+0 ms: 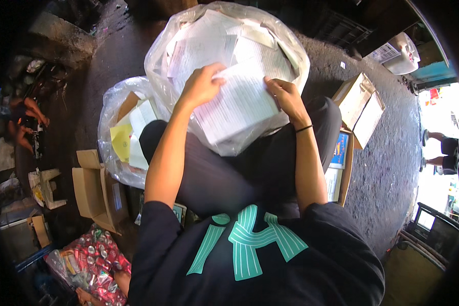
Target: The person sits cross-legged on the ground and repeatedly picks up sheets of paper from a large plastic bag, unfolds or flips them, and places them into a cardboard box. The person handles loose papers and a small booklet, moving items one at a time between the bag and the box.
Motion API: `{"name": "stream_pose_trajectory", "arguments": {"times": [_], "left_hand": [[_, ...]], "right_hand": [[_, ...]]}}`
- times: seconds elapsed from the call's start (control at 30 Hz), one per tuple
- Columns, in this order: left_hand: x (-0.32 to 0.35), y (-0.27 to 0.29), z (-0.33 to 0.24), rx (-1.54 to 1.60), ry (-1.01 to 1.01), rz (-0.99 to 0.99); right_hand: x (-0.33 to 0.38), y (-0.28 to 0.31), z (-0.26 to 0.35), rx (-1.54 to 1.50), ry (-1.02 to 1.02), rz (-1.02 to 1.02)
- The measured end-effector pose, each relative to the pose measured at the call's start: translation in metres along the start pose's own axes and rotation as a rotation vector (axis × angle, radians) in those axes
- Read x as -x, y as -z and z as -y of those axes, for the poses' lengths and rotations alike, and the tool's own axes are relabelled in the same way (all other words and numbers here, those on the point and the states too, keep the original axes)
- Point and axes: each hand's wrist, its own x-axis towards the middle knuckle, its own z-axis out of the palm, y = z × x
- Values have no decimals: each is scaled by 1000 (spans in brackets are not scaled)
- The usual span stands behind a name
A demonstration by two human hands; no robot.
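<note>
A printed sheet of white paper [237, 104], perhaps with more sheets under it, lies tilted over my lap. My left hand [201, 87] is closed at its upper left, fingers curled on the edge. Opposite, my right hand [289, 99] pinches the right edge; its lower fingers are partly hidden. Beneath and beyond the paper stands a big clear plastic bag [297, 48] filled with loose printed papers [204, 48]. Another clear bag [107, 109] sits to the left, holding cardboard, white papers and a yellow sheet [120, 143].
An open cardboard box [89, 191] stands at my left. On the right are a cardboard box [359, 102] and a box of books [348, 168]. A bag of crushed red cans [94, 255] lies lower left, by another person's limbs [89, 297]. Other people appear at far left and right.
</note>
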Motion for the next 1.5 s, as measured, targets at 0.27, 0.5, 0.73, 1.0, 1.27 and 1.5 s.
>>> {"name": "stream_pose_trajectory", "arguments": {"times": [0.27, 0.5, 0.73, 1.0, 1.27, 1.5], "left_hand": [[-2, -64, 7, -204, -121, 199], [6, -64, -3, -100, -196, 225], [-6, -55, 3, -91, -179, 299], [12, -77, -14, -161, -198, 199], [1, -73, 6, -127, -254, 191], [-2, -60, -7, -106, -90, -50]], "right_hand": [[-16, -32, -44, -26, -167, -216], [-16, -25, -41, -109, -204, -130], [-15, -25, -32, -195, -255, -160], [-13, -28, -34, -145, -213, -181], [-16, -29, -37, -176, -218, -178], [-20, -26, -39, 244, -161, -205]]}}
